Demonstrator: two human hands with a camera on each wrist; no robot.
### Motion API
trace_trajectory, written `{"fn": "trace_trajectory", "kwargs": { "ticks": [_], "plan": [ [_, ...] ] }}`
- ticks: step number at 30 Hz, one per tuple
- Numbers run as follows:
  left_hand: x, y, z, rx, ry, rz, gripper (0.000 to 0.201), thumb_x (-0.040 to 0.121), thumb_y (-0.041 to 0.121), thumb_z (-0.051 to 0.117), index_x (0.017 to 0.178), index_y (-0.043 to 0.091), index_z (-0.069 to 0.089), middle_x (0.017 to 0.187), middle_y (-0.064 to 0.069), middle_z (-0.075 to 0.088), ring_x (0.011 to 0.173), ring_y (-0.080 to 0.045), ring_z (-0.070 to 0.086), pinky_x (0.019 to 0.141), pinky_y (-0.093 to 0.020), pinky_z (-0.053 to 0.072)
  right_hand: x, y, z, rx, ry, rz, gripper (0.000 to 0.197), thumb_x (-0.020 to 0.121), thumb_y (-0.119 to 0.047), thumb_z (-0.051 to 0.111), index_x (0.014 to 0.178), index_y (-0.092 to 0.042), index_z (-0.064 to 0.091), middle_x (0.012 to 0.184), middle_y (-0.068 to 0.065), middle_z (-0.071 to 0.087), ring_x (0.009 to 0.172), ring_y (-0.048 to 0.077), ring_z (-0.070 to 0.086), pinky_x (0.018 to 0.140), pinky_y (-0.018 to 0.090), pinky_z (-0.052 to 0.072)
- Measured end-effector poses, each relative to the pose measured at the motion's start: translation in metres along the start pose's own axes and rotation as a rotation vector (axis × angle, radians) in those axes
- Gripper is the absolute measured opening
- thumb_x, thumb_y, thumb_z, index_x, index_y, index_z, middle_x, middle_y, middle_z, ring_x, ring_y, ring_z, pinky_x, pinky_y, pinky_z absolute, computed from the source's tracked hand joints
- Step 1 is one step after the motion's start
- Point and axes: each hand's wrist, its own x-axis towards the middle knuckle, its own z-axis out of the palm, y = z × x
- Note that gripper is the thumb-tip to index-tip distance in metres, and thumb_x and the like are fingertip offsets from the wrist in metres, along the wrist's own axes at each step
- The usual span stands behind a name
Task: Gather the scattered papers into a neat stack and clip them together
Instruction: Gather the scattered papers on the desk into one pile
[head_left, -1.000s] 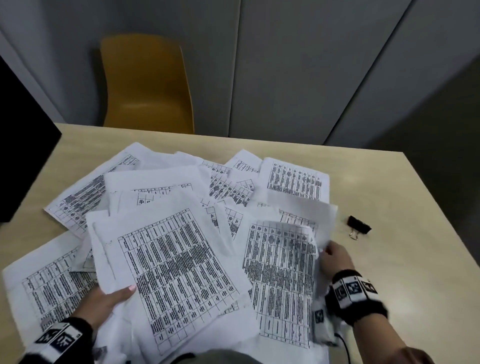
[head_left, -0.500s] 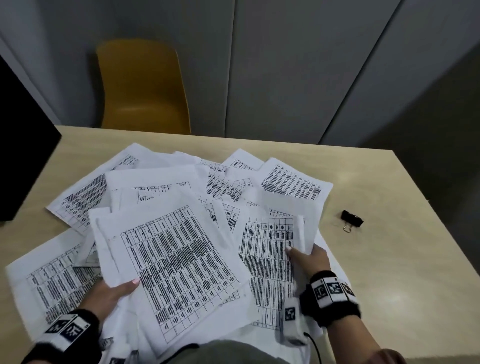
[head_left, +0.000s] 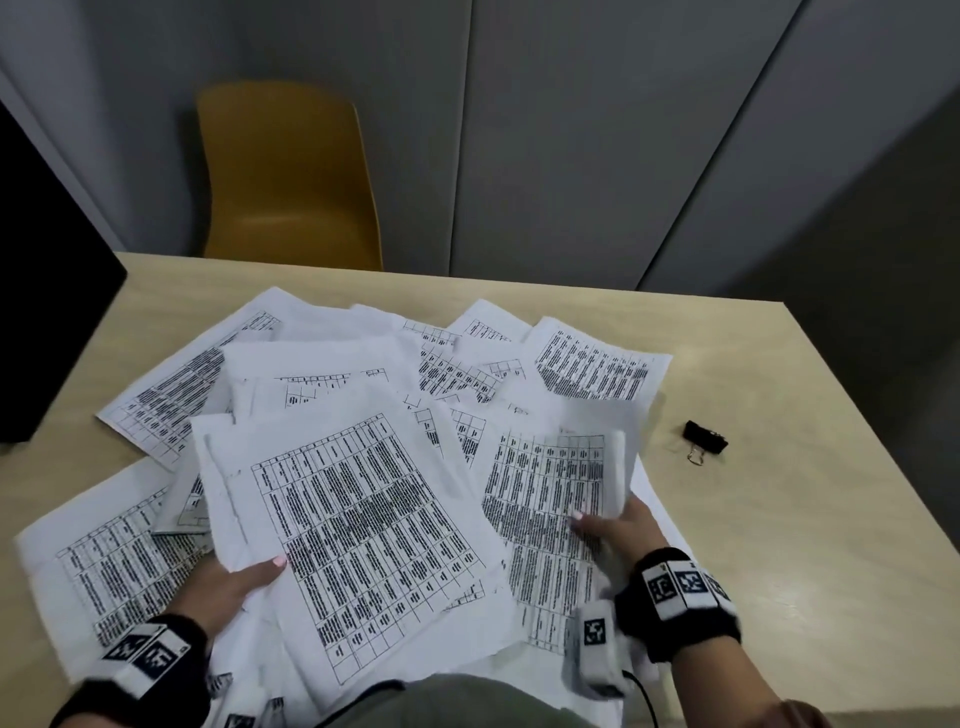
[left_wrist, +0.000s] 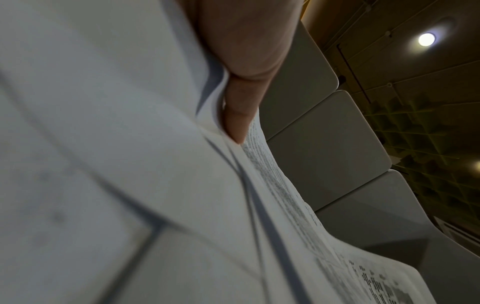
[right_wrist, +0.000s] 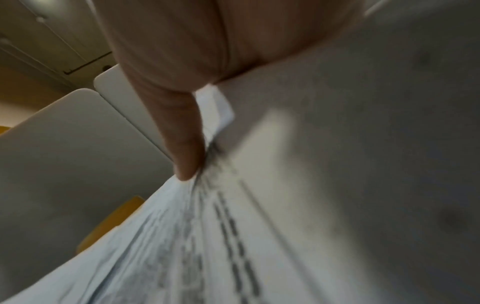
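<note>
From the head view I see the papers (head_left: 374, 415) spread in an overlapping heap over the near and middle part of the tabletop (head_left: 779, 519). The heap's far edge stops short of the tabletop's far edge, leaving a bare strip there. Its near edge runs off the bottom of the picture at my body.

My left hand (head_left: 228, 582) grips the near-left edge of a printed sheet (head_left: 358, 525) lying on top, thumb over the paper and the rest of the hand beneath it. My right hand (head_left: 618, 525) pinches the right edge of a second printed sheet (head_left: 545, 493), which is raised and curled above the sheets under it.

The binder clip (head_left: 704, 441) lies alone on the bare right part of the tabletop, apart from the heap's right edge and far-right of my right hand. That right side is the widest open surface. A dark panel (head_left: 47, 312) overhangs the left edge, and a yellow chair (head_left: 285, 171) stands beyond the far edge.

The left wrist view adds that several sheet edges are layered against the thumb (left_wrist: 241, 115). The right wrist view is blurred; it shows one finger (right_wrist: 182, 144) pressed on printed paper, and I cannot tell how the other fingers lie.
</note>
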Motion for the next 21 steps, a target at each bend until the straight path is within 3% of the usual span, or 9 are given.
{"fn": "trace_trajectory", "kwargs": {
  "ticks": [2,5,7,9,12,15,17,19,21],
  "plan": [
    [0.0,0.001,0.0,0.016,0.0,0.0,0.035,0.08,-0.003,0.062,0.115,-0.006,0.058,0.111,-0.025,0.062,0.093,-0.027,0.054,0.081,-0.032,0.036,-0.001,0.002,0.001,-0.207,0.02,-0.017,0.02,0.079,-0.005,0.068,0.089,-0.001,0.051,0.062,0.01,0.053,0.051,0.021,0.052,0.041,0.023,0.046],
    [-0.001,0.003,0.0,0.036,-0.002,-0.007,0.036,0.081,-0.003,0.062,0.116,-0.006,0.057,0.11,-0.022,0.062,0.093,-0.026,0.054,0.08,-0.032,0.036,0.002,-0.006,-0.005,-0.398,0.158,-0.128,0.019,0.082,-0.01,0.066,0.069,-0.008,0.053,0.054,0.005,0.054,0.05,0.021,0.053,0.055,0.026,0.045],
    [-0.002,0.003,0.0,0.041,0.0,-0.009,0.036,0.081,-0.004,0.062,0.116,-0.007,0.056,0.107,-0.021,0.061,0.092,-0.026,0.054,0.078,-0.031,0.037,0.0,-0.017,-0.012,-0.454,0.21,-0.212,0.014,0.083,-0.013,0.064,0.073,-0.01,0.055,0.063,0.011,0.059,0.064,0.026,0.058,0.065,0.031,0.048],
    [-0.003,0.004,0.0,0.057,-0.003,-0.012,0.035,0.081,-0.002,0.062,0.115,-0.006,0.057,0.107,-0.021,0.062,0.09,-0.027,0.055,0.076,-0.031,0.037,-0.004,-0.029,-0.017,-0.5,0.174,-0.284,0.008,0.084,-0.015,0.062,0.079,-0.012,0.057,0.072,0.012,0.062,0.071,0.027,0.059,0.066,0.033,0.049],
    [-0.002,0.003,0.0,0.066,-0.007,-0.011,0.036,0.081,-0.002,0.062,0.116,-0.006,0.057,0.108,-0.02,0.063,0.09,-0.026,0.055,0.076,-0.032,0.038,-0.013,-0.044,-0.023,-0.597,0.103,-0.334,0.01,0.086,-0.016,0.061,0.078,-0.014,0.055,0.072,0.007,0.059,0.069,0.022,0.055,0.06,0.024,0.038],
    [-0.003,0.003,-0.001,0.077,-0.013,-0.008,0.038,0.081,0.0,0.063,0.117,-0.005,0.056,0.105,-0.018,0.063,0.09,-0.026,0.056,0.078,-0.034,0.039,-0.017,-0.055,-0.031,-0.608,0.168,-0.395,0.016,0.085,-0.018,0.062,0.072,-0.017,0.054,0.068,0.005,0.059,0.065,0.022,0.055,0.06,0.025,0.039],
    [-0.005,0.003,0.0,0.078,-0.016,0.008,0.037,0.081,0.001,0.063,0.117,-0.004,0.056,0.104,-0.016,0.062,0.09,-0.026,0.055,0.078,-0.034,0.039,-0.02,-0.06,-0.037,-0.625,0.182,-0.432,0.023,0.084,-0.017,0.063,0.065,-0.021,0.05,0.06,0.0,0.055,0.058,0.015,0.051,0.053,0.023,0.036],
    [-0.006,0.004,0.0,0.083,-0.015,0.012,0.037,0.082,0.003,0.063,0.118,-0.003,0.056,0.102,-0.013,0.06,0.093,-0.027,0.054,0.084,-0.037,0.038,-0.025,-0.064,-0.041,-0.613,0.207,-0.48,0.018,0.083,-0.015,0.064,0.071,-0.018,0.051,0.06,-0.003,0.052,0.056,0.009,0.048,0.051,0.022,0.035],
    [-0.005,0.003,-0.001,0.094,-0.008,0.007,0.036,0.081,0.004,0.064,0.116,-0.001,0.057,0.103,-0.013,0.061,0.095,-0.029,0.055,0.09,-0.041,0.039,-0.027,-0.066,-0.043,-0.611,0.227,-0.511,0.009,0.082,-0.01,0.063,0.085,-0.015,0.056,0.066,-0.001,0.056,0.062,0.015,0.053,0.056,0.023,0.041]
  ]
}}
